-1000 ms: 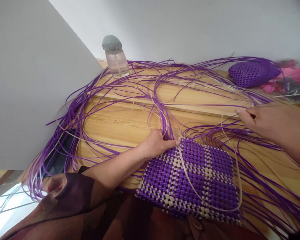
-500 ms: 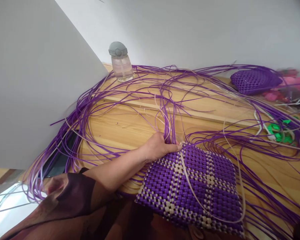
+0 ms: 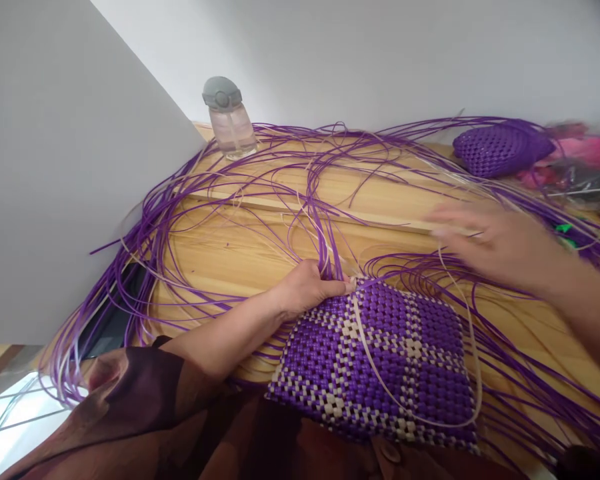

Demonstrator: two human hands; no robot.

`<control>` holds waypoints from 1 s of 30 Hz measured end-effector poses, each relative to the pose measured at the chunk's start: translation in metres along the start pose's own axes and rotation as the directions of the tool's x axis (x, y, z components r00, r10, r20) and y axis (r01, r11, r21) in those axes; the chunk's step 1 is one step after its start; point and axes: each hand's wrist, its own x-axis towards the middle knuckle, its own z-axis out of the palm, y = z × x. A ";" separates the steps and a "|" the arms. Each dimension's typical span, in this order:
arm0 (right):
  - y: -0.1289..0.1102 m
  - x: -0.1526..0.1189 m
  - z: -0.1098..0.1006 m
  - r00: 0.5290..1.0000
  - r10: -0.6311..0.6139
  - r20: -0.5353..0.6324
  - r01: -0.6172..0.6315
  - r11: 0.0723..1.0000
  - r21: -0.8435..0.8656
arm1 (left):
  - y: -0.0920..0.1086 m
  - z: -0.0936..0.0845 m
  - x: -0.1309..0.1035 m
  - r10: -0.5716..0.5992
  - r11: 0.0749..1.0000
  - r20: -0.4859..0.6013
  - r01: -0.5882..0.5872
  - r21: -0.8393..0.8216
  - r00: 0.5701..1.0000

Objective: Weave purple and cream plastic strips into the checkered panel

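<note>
A woven mat (image 3: pixel 380 360) of purple and beige plastic strips lies tilted against my front, with long loose strips coming out of its sides. My left hand (image 3: pixel 310 287) is closed on its upper edge, thumb on top, around a bundle of upright purple strips (image 3: pixel 325 250). From beside that thumb a beige strip (image 3: pixel 375 360) loops down over the weave and back up on the right. Above this strip's free end is my right hand (image 3: pixel 490 240), blurred, its fingers stretched out to the left and thumb apart. No hold on the strip is visible.
Long purple strips spread across the wooden table (image 3: pixel 230 247) and curve along its left side. A water bottle (image 3: pixel 230 127) stands at the back left by the wall. Farther right lie a purple woven piece (image 3: pixel 500 150) and pink things in clear plastic (image 3: pixel 575 153).
My right hand has come in from the right, over the loose strips. The left hand keeps its hold on the mat. The whole view has shifted slightly.
</note>
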 end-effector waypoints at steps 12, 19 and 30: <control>-0.096 -0.022 0.047 0.973 -0.037 0.228 -0.014 0.976 0.219 | 0.001 -0.005 -0.001 0.053 0.990 0.011 -0.054 0.132 0.999; -0.094 -0.019 0.047 0.903 0.123 0.412 -0.291 0.880 0.375 | 0.002 -0.001 -0.001 -0.046 0.997 -0.009 0.046 0.056 0.999; -0.090 -0.021 0.051 0.894 0.133 0.428 -0.331 0.839 0.431 | 0.022 -0.019 -0.002 -0.005 0.935 0.360 -0.123 0.332 0.933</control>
